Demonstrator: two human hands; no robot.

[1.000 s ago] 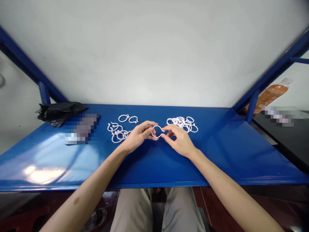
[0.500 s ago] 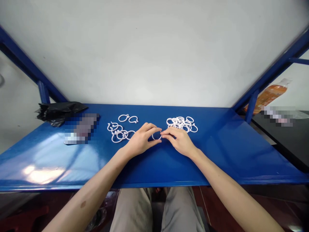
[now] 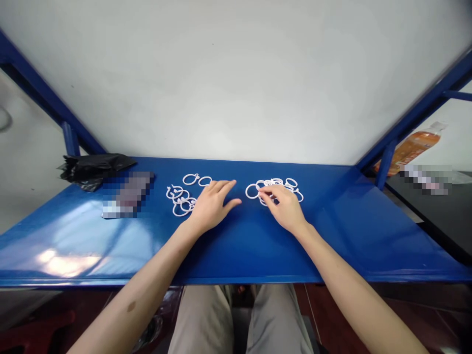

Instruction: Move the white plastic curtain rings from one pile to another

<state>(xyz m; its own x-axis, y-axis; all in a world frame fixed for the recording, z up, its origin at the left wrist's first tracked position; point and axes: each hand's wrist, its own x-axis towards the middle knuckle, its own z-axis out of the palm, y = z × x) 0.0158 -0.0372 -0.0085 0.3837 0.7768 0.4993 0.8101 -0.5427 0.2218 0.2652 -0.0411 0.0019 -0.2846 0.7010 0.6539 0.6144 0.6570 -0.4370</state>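
Behind everything, a white wall (image 3: 228,88). In front of it, glossy blue table (image 3: 236,250). Black plastic bag (image 3: 96,168) at its far left, pixelated item (image 3: 131,194) just in front. Orange bottle (image 3: 415,147) tilted, beyond the right frame post (image 3: 386,163). Left hand (image 3: 212,205): palm down, fingers spread, thumb wide, no part visible in it. Right hand (image 3: 285,204): narrow pinch, thumb and index closed on one ring's edge. White ring pile (image 3: 275,181) partly hidden behind it. Looser ring group (image 3: 183,198) just left of left hand. Held ring (image 3: 247,191) sits at pile's left side; can't tell if they touch.
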